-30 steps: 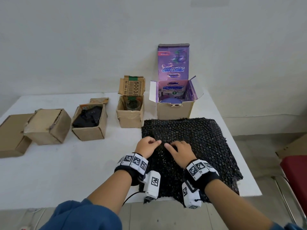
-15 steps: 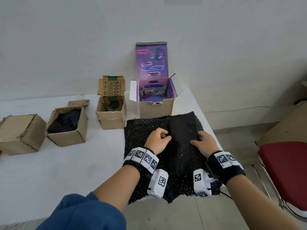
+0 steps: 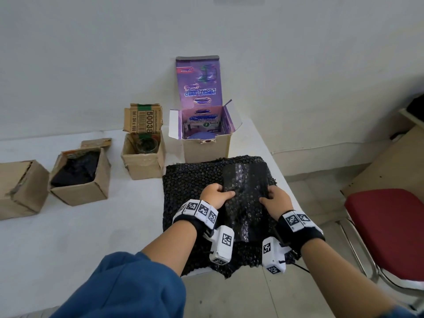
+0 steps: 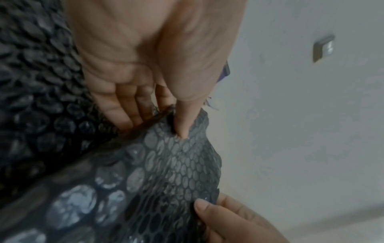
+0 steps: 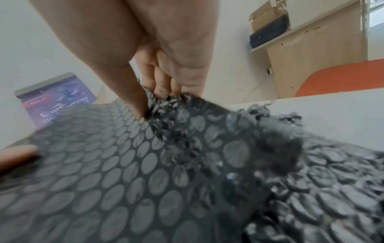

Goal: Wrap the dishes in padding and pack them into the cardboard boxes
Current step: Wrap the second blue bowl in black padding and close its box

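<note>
The black bubble wrap (image 3: pixel 195 187) is lying on the white table (image 3: pixel 68 226), its top layer raised between both hands. The left hand (image 3: pixel 214 195) is pinching one edge of that layer, thumb over fingers. The right hand (image 3: pixel 276 198) is gripping the opposite edge. Just beyond the hands an open purple box (image 3: pixel 205 143) is standing; left of the left hand, three brown cardboard boxes (image 3: pixel 80 177) are sitting.
</note>
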Motion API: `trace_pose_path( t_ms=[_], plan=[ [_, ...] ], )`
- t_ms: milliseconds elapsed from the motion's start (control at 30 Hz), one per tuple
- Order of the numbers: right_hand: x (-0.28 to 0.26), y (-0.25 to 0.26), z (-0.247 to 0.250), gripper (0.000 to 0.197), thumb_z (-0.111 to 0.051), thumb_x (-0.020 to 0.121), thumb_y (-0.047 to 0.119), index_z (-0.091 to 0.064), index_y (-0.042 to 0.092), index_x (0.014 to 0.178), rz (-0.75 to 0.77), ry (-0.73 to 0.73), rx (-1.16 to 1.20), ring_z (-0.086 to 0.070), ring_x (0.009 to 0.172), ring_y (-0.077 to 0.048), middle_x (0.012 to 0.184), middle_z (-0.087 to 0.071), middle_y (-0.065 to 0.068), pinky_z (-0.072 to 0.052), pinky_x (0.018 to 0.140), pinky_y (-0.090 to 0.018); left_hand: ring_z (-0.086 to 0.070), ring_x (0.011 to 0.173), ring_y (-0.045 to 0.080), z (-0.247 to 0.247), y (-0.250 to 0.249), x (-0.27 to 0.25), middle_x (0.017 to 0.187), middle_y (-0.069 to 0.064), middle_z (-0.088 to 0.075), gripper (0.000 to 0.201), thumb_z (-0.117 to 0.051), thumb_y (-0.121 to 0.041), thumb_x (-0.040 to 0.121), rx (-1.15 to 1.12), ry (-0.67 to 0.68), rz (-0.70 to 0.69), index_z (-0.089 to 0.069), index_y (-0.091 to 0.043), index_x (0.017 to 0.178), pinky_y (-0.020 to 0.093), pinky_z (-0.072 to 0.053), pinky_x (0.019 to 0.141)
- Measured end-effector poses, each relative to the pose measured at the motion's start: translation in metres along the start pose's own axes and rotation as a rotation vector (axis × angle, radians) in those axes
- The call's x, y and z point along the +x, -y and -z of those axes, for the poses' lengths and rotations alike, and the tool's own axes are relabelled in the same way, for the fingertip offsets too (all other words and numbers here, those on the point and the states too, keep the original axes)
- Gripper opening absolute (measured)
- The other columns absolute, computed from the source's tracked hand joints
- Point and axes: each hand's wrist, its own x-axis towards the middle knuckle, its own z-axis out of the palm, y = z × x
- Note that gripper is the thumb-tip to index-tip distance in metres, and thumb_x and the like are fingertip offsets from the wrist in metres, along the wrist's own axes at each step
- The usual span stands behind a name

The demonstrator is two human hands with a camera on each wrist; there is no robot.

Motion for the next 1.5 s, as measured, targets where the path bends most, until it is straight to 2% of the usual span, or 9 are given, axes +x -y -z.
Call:
trace_pose_path(
  t_ms=[100, 300, 567, 667, 767, 967, 1133, 1300, 1500],
  plan=[
    [0.001, 0.019, -0.001, 0.021, -0.062, 0.089, 0.026, -0.052, 0.01, 0.098, 0.069, -0.044, 0.024, -0.054, 0.096, -0.027, 0.095, -0.052, -0.006, -0.036, 0.078, -0.028, -0.062, 0.093, 0.024, 0.025, -0.001, -0.007, 0.093, 0.002, -0.064, 0.014, -0.064, -0.031, 0.088, -0.215, 0.065, -0.024, -0.057, -0.018, 0.089, 0.036, -0.05, 0.084],
    [-0.003, 0.081, -0.023, 0.067, -0.074, 0.08, 0.02, -0.025, 0.016, 0.124, 0.173, 0.119, 0.507, -0.053, 0.107, -0.023, 0.116, -0.049, -0.013, -0.045, 0.092, -0.035, -0.062, 0.105, 0.028, 0.093, 0.001, -0.027, 0.113, 0.014, -0.064, 0.019, -0.062, -0.021, 0.09, -0.443, -0.077, -0.113, -0.056, -0.011, 0.105, 0.045, -0.047, 0.099],
    [-0.018, 0.189, -0.073, 0.075, -0.072, 0.078, 0.003, -0.028, 0.034, 0.131, 0.62, 0.241, 0.448, -0.047, 0.124, -0.019, 0.134, -0.042, 0.006, -0.039, 0.107, -0.042, -0.059, 0.079, 0.017, 0.2, 0.041, -0.052, 0.088, 0.001, -0.059, 0.038, -0.07, -0.02, 0.083, -0.216, -0.601, -0.222, -0.041, -0.018, 0.108, 0.022, -0.044, 0.063],
    [-0.02, 0.229, -0.097, 0.095, -0.069, 0.082, 0.004, -0.008, 0.033, 0.149, 0.753, 0.325, 0.305, -0.025, 0.14, -0.009, 0.15, -0.02, 0.015, -0.026, 0.114, -0.029, -0.056, 0.084, 0.016, 0.247, 0.064, -0.051, 0.095, -0.003, -0.058, 0.022, -0.062, -0.013, 0.088, -0.087, -0.594, -0.303, -0.048, -0.022, 0.102, 0.027, -0.044, 0.074],
    [-0.025, 0.267, -0.125, 0.105, -0.066, 0.083, 0.003, 0.007, 0.042, 0.147, 0.83, 0.305, 0.227, -0.038, 0.117, -0.004, 0.147, -0.023, 0.014, -0.034, 0.1, -0.017, -0.058, 0.105, 0.017, 0.298, 0.089, -0.048, 0.112, -0.003, -0.061, 0.021, -0.056, -0.011, 0.092, -0.041, -0.48, -0.304, -0.056, -0.03, 0.101, 0.034, -0.046, 0.096],
    [-0.029, 0.333, -0.175, 0.063, -0.06, 0.089, 0.012, -0.034, 0.04, 0.139, 0.809, 0.265, 0.089, -0.045, 0.12, -0.017, 0.124, -0.046, -0.006, -0.035, 0.105, -0.024, -0.043, 0.129, 0.015, 0.387, 0.114, -0.052, 0.141, 0.001, -0.041, 0.082, -0.078, -0.02, 0.075, 0.073, -0.153, -0.219, -0.034, -0.018, 0.143, 0.03, -0.036, 0.109],
    [-0.022, 0.373, -0.201, 0.079, -0.078, 0.073, 0.032, -0.039, 0.016, 0.141, 0.665, 0.354, -0.103, -0.041, 0.13, -0.016, 0.14, -0.045, -0.003, -0.032, 0.107, -0.025, -0.033, 0.136, 0.018, 0.435, 0.129, -0.039, 0.15, 0.004, -0.031, 0.101, -0.084, -0.024, 0.067, 0.345, -0.116, -0.181, -0.023, -0.017, 0.148, 0.033, -0.029, 0.113],
    [-0.012, 0.393, -0.216, 0.032, -0.078, 0.074, 0.027, -0.07, 0.017, 0.103, 0.688, 0.256, -0.169, -0.047, 0.068, 0.001, 0.085, -0.06, 0.01, -0.034, 0.063, -0.007, -0.044, 0.127, 0.018, 0.463, 0.137, -0.027, 0.139, 0.0, -0.047, 0.086, -0.085, -0.025, 0.065, 0.433, -0.124, -0.216, -0.041, -0.02, 0.139, 0.03, -0.037, 0.106],
    [-0.007, 0.401, -0.221, 0.006, -0.074, 0.079, 0.019, -0.071, 0.018, 0.084, 0.687, 0.195, 0.077, -0.057, 0.082, -0.007, 0.086, -0.066, 0.004, -0.042, 0.076, -0.02, -0.06, 0.093, 0.014, 0.482, 0.142, -0.02, 0.096, -0.006, -0.064, 0.043, -0.085, -0.018, 0.064, 0.251, -0.185, -0.302, -0.065, -0.02, 0.102, 0.018, -0.046, 0.076]
  ],
)
